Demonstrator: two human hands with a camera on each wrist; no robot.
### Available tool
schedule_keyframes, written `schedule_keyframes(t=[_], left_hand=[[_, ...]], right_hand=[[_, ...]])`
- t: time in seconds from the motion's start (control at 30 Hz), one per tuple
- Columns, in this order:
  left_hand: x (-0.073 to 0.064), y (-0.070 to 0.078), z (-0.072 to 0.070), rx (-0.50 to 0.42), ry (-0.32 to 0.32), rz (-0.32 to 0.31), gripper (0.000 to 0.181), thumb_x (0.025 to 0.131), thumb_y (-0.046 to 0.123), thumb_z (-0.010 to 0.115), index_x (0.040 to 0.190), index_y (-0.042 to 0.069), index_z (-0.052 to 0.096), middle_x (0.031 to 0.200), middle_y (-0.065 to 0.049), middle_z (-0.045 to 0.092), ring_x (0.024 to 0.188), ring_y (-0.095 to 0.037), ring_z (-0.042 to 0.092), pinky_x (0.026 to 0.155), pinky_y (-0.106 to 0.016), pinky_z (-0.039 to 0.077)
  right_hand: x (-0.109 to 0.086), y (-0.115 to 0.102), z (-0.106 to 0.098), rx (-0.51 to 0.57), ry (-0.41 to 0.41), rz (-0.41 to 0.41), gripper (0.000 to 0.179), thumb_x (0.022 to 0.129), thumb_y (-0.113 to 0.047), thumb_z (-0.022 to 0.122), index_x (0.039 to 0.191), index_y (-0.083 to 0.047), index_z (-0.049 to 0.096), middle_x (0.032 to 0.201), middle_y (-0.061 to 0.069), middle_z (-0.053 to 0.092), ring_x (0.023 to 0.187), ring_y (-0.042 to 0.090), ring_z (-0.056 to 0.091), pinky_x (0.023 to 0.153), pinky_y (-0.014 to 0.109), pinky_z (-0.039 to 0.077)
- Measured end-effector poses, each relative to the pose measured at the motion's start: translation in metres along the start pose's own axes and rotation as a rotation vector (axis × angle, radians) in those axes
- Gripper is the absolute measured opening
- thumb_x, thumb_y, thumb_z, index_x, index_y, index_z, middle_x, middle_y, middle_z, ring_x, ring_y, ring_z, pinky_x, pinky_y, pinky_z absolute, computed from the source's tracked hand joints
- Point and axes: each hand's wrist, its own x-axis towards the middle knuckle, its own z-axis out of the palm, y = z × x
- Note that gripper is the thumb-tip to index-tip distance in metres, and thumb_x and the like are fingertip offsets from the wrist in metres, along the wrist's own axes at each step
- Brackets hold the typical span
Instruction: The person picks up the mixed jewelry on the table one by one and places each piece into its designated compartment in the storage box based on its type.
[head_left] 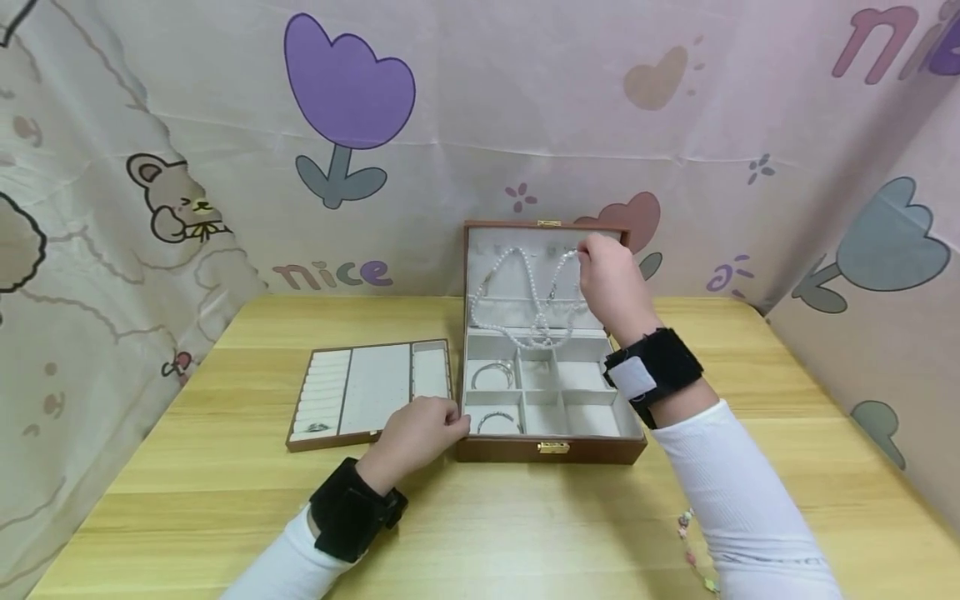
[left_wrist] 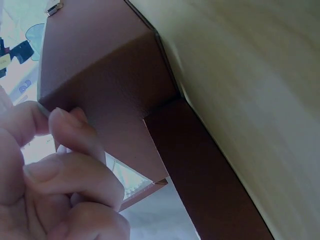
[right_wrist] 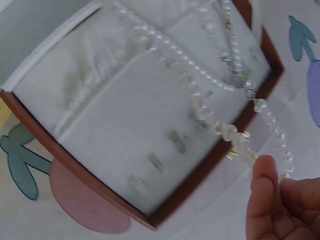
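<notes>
An open brown jewelry box stands in the middle of the table, its lid upright. My right hand is raised at the lid's upper right and pinches a white bead necklace between thumb and finger. Another pearl necklace hangs in the lid, and the strands meet near a clasp in the right wrist view. My left hand grips the box's front left corner, fingers curled in the left wrist view. Bracelets lie in the left compartments, one at the back and one in front.
Left of the box lies a shallow jewelry tray with ring rolls and a ring. A colorful bead strand lies at the front right, partly under my right sleeve. A printed curtain hangs behind the table.
</notes>
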Motion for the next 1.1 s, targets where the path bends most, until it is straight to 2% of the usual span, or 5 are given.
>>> schedule_keyframes(t=[0.5, 0.83, 1.1], left_hand=[[-0.002, 0.002, -0.001, -0.016, 0.0, 0.0, 0.032, 0.086, 0.025, 0.05, 0.058, 0.016, 0.038, 0.053, 0.006, 0.032, 0.048, -0.01, 0.033, 0.046, -0.023, 0.022], [-0.002, 0.002, -0.001, -0.013, 0.012, 0.009, 0.032, 0.086, 0.025, 0.05, 0.057, 0.016, 0.038, 0.052, 0.007, 0.032, 0.047, -0.01, 0.033, 0.046, -0.023, 0.023], [-0.003, 0.002, 0.001, -0.014, 0.019, 0.01, 0.032, 0.085, 0.025, 0.051, 0.057, 0.017, 0.038, 0.052, 0.007, 0.033, 0.047, -0.009, 0.034, 0.045, -0.023, 0.024]], right_hand=[[0.025, 0.003, 0.02, 0.036, 0.066, -0.02, 0.023, 0.097, -0.009, 0.04, 0.107, 0.005, 0.056, 0.103, 0.021, 0.06, 0.095, 0.032, 0.058, 0.083, 0.043, 0.047], [0.043, 0.0, 0.025, 0.061, 0.183, -0.044, 0.022, 0.095, -0.007, 0.043, 0.104, 0.006, 0.059, 0.102, 0.023, 0.061, 0.095, 0.034, 0.059, 0.081, 0.042, 0.049], [0.043, 0.011, 0.04, 0.044, 0.177, -0.009, 0.023, 0.095, -0.007, 0.045, 0.106, 0.005, 0.06, 0.103, 0.023, 0.062, 0.096, 0.035, 0.06, 0.084, 0.043, 0.048]])
